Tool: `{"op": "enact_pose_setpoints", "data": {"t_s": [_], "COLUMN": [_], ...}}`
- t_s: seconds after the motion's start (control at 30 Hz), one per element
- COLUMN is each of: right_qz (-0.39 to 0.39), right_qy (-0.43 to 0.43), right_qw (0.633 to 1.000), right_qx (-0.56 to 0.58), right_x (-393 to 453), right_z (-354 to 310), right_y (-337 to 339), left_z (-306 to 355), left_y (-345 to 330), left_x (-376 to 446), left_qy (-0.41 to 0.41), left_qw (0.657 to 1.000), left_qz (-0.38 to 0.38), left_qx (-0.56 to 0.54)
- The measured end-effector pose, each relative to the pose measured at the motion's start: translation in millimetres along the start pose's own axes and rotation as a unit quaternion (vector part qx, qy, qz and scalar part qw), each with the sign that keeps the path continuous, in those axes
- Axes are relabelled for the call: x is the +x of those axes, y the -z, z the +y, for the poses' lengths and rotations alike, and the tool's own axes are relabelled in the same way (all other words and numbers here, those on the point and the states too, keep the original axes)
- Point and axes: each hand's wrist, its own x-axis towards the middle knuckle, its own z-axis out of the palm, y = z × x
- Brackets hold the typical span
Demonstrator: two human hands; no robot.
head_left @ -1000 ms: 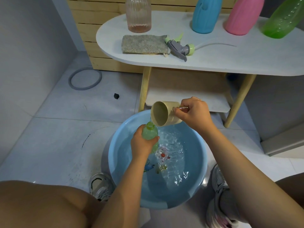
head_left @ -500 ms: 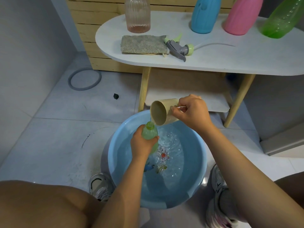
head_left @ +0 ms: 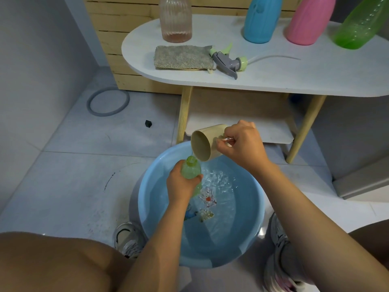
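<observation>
Hiding most of the green bottle (head_left: 191, 170), the left grip (head_left: 182, 186) wraps fingers and thumb round its body. Only the neck and open mouth show above the fist, and the lower end is lost behind the hand and the water. The bottle stands roughly upright over the far left part of the blue basin (head_left: 144, 200). The right grip (head_left: 242, 146) is closed round the handle of a beige cup (head_left: 205, 142), and its fingers cover that handle. Something shiny by the knuckles is too small to make out. The cup lies tipped on its side, mouth facing left, its lip just above the bottle's mouth. Rippled water blurs the small coloured bits (head_left: 208, 200) on the basin floor. Both forearms reach forward and down, the right wrist bent inward. On the counter (head_left: 294, 77) beyond, the blue bottle (head_left: 261, 20) and pink bottle (head_left: 307, 20) are cut off by the top edge.
</observation>
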Motion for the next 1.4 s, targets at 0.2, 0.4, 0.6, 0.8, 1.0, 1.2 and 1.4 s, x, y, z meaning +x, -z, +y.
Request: {"op": "enact_pose_setpoints", "data": {"t_s": [0.2, 0.4, 0.6, 0.8, 1.0, 1.2, 1.4], "right_qz": [0.001, 0.007, 0.013, 0.022, 0.027, 0.037, 0.047], "right_qy": [0.013, 0.023, 0.043, 0.067, 0.08, 0.093, 0.118], "right_qw": [1.0, 1.0, 0.999, 0.997, 0.996, 0.994, 0.991], "right_qx": [-0.01, -0.016, -0.024, -0.036, -0.036, -0.038, -0.042], "right_x": [-0.4, 0.4, -0.7, -1.9, -6.2, -5.8, -4.4], "right_z": [-3.0, -4.4, -5.9, -8.6, -9.4, -10.6, -11.7], "right_y": [0.7, 0.9, -3.1, -4.3, -8.9, -7.4, -6.0], "left_z": [0.8, 4.2, 5.4, 7.0, 9.5, 10.1, 10.0], "left_y": [-1.8, -1.1, -1.6, 0.2, 0.1, 1.2, 0.5], "left_x": [0.2, 0.5, 0.2, -0.8, -2.0, -1.9, -1.9], "left_qy": [0.004, -0.002, -0.001, -0.008, -0.016, -0.017, -0.014], "left_qw": [1.0, 1.0, 0.999, 0.999, 0.998, 0.997, 0.997], "left_qz": [-0.01, -0.011, -0.015, -0.019, -0.019, -0.02, -0.015], "left_qx": [0.011, 0.018, 0.032, 0.048, 0.066, 0.076, 0.079]}}
